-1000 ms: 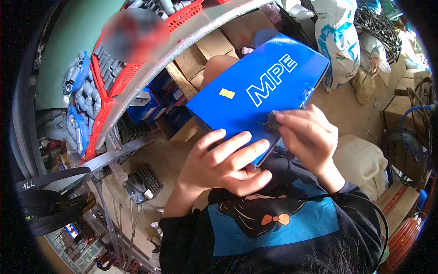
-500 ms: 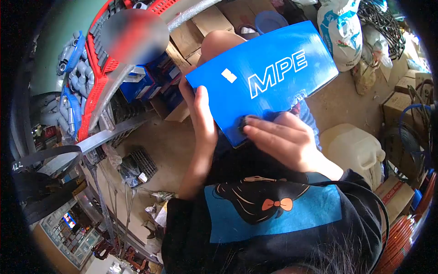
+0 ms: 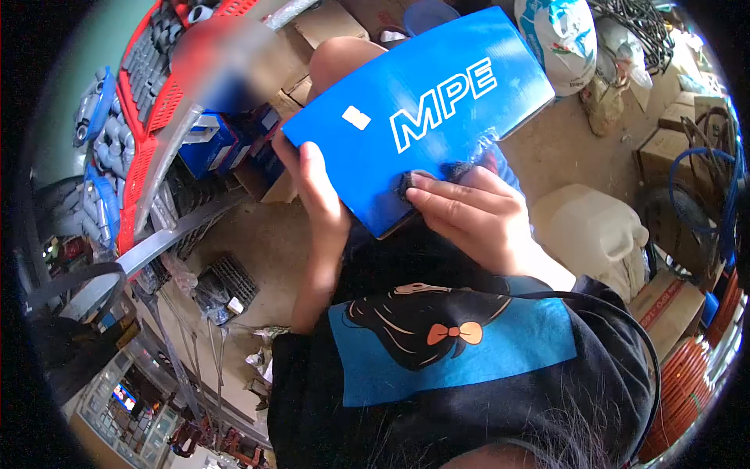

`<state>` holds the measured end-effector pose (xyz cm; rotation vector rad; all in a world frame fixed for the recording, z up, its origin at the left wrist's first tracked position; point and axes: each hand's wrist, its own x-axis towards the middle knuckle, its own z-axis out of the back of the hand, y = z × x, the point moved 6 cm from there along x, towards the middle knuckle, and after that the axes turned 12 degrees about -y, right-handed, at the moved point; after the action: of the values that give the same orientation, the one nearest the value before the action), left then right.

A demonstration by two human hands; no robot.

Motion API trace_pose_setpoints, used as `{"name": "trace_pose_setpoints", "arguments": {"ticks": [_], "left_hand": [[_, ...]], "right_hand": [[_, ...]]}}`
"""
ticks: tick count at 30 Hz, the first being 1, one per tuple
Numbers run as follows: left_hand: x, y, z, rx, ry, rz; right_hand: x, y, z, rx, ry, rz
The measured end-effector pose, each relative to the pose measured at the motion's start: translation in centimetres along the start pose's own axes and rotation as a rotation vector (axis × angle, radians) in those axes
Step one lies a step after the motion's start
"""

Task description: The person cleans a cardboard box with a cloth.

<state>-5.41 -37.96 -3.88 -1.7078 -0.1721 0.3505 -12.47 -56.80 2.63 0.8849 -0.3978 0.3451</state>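
Note:
A blue cardboard box (image 3: 351, 160) with white MPE lettering and a small white label lies tilted across my lap. My left hand (image 3: 319, 187) grips its left end, thumb on the top face and the fingers mostly hidden behind the edge. With my right hand (image 3: 476, 215) I press a crumpled dark cloth (image 3: 408, 185) against the lower part of the box's face; most of the cloth is under my fingers. Near that hand, the box's lower edge looks scuffed.
Red crates (image 3: 144, 172) with grey pipe fittings stand at the left, beside more blue boxes (image 3: 205, 144). A white jerrycan (image 3: 586, 227) is close on my right, with cartons (image 3: 664, 309) and orange coiled tubing (image 3: 680, 399) beyond. A white sack (image 3: 558, 47) stands upper right.
The box and both hands appear shifted slightly left and up in view, along with the surroundings. My right hand still presses the dark cloth on the box, and more of the cloth shows.

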Motion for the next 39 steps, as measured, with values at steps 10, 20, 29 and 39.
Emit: {"name": "trace_pose_setpoints", "arguments": {"ticks": [10, 20, 29, 39], "left_hand": [[0.8, 2.0, 1.2, -0.083, 0.009, 0.043], [1.3, 2.1, 1.8, -0.027, 0.059, -0.036], [1.4, 2.3, 2.1, -0.024, 0.083, -0.032], [1.4, 2.4, 2.1, -0.029, 0.061, 0.001]], "right_hand": [[-0.5, -4.5, 2.9, -0.25, -0.255, -0.195], [-0.2, -11.8, 7.9, -0.456, -0.455, -0.502], [-0.1, -13.5, 9.3, -0.509, -0.459, -0.588], [2.1, -13.0, 7.6, -0.458, -0.368, -0.493]]}}
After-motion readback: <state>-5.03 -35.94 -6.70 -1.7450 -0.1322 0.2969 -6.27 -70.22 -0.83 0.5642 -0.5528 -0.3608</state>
